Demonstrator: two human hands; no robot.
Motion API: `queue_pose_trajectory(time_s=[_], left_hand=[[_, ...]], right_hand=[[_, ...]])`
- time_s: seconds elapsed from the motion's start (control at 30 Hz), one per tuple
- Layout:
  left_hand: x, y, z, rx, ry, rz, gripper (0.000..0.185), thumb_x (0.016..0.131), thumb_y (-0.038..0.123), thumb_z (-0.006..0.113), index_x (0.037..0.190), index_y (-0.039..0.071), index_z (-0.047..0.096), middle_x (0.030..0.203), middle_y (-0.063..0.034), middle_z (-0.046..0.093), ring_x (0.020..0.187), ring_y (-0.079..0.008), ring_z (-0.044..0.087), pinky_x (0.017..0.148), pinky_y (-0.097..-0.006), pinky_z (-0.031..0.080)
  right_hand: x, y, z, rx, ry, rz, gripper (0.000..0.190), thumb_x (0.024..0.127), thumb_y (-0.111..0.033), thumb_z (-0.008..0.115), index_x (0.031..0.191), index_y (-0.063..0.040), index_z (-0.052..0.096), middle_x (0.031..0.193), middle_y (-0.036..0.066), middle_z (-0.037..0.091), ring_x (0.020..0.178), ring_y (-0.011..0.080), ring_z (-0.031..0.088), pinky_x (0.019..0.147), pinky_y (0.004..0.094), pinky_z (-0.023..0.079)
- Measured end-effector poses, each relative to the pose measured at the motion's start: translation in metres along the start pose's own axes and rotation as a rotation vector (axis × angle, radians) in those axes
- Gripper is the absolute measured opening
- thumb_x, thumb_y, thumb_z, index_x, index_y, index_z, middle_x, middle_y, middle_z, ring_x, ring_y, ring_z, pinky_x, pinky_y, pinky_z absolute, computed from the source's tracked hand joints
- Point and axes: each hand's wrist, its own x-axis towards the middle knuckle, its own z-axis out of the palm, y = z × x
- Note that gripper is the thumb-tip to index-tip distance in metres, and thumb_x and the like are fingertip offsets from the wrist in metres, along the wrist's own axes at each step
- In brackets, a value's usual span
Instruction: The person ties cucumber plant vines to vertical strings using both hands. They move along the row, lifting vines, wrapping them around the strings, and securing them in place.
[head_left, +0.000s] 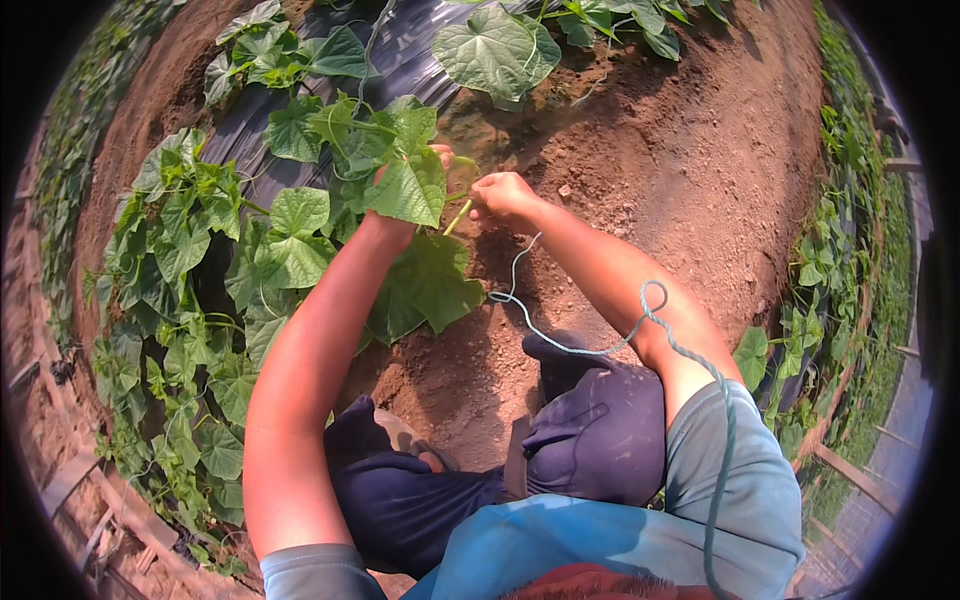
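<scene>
A cucumber-like vine with broad green leaves (409, 191) rises in front of me. My left hand (442, 154) is in among these leaves, and one large leaf covers most of it. Only a few fingertips show, so what they grip is hidden. Beside it, my right hand (501, 196) pinches a pale green stem (457, 217) between thumb and fingers. Below the right wrist, a thin light-blue cord (517, 300) hangs in a curve. It makes a small loop over my right forearm and runs up past the shoulder. Its lower end passes out of sight near the wrist.
Black plastic mulch film (420, 45) covers the bed under the vines. More leafy plants (172, 247) crowd the left side. Bare reddish soil (667, 172) forms the path, with another plant row (840, 247) at right. A grey string (367, 56) hangs over the vine.
</scene>
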Motion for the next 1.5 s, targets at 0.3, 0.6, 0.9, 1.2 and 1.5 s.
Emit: queue_pose_trajectory(time_s=[0.3,0.6,0.9,1.2,1.5], left_hand=[[-0.009,0.01,0.009,0.134,0.069,0.004,0.033,0.098,0.032,0.069,0.121,0.009,0.063,0.098,0.0028,0.064,0.074,-0.0058,0.061,0.058,-0.0197,0.048],[-0.007,0.006,0.006,-0.021,0.083,-0.021,0.034,0.093,0.021,0.075,0.123,0.009,0.064,0.105,-0.0024,0.069,0.07,-0.0091,0.065,0.054,-0.021,0.052],[0.006,-0.008,0.0,-0.246,-0.071,-0.053,0.034,0.092,0.014,0.075,0.123,0.004,0.064,0.098,-0.0035,0.071,0.079,-0.0115,0.066,0.066,-0.0253,0.054],[0.003,-0.012,0.001,0.341,0.008,-0.055,0.04,0.094,0.01,0.067,0.132,0.001,0.059,0.116,-0.003,0.071,0.089,-0.0082,0.063,0.068,-0.0229,0.048],[0.011,-0.021,-0.008,0.424,-0.119,0.293,0.049,0.087,-0.005,0.064,0.135,-0.005,0.054,0.127,-0.013,0.065,0.114,-0.0219,0.062,0.099,-0.0369,0.049]], right_hand=[[0.005,0.006,-0.011,0.186,-0.107,0.131,0.022,0.099,-0.014,0.061,0.118,-0.004,0.061,0.092,0.006,0.068,0.075,0.017,0.068,0.061,0.0373,0.06],[-0.01,-0.003,-0.033,-1.125,0.208,-0.306,0.055,0.083,-0.04,0.078,0.13,-0.012,0.066,0.121,0.022,0.066,0.111,0.0381,0.064,0.097,0.0433,0.052],[-0.027,-0.025,-0.031,-0.879,0.272,-0.598,0.055,0.084,-0.034,0.077,0.133,-0.012,0.064,0.129,0.019,0.059,0.122,0.0346,0.058,0.105,0.0419,0.047],[-0.02,-0.025,-0.037,-0.143,-0.065,-0.557,0.034,0.088,-0.033,0.069,0.111,-0.009,0.072,0.102,0.011,0.072,0.09,0.0229,0.068,0.08,0.0352,0.052],[0.0,-0.012,-0.036,-0.171,-0.037,-0.597,0.035,0.093,-0.035,0.06,0.112,-0.007,0.069,0.1,0.012,0.072,0.085,0.0251,0.067,0.078,0.0396,0.051]])
